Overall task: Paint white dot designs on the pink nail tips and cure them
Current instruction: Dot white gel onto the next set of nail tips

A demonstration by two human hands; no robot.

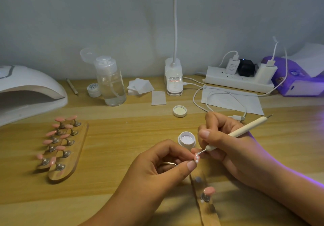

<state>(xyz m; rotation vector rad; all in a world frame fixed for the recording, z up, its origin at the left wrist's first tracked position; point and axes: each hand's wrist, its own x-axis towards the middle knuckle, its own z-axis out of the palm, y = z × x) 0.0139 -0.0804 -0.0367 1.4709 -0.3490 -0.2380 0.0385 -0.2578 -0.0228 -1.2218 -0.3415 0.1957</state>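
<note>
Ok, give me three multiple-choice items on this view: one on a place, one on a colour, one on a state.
1. Where is the open jar?
A. under the big lamp
B. on the table beside the right hand
C. on the power strip

2. The dots on the nail tip pinched by the left hand are:
A. black
B. gold
C. white

3. The right hand is:
A. gripping the pen
B. lying flat
C. lifting a lid

Answers: B, the jar stands by the right thumb; C, white blobs show on the pink tip; A, the hand curls round the pen's handle.
</note>
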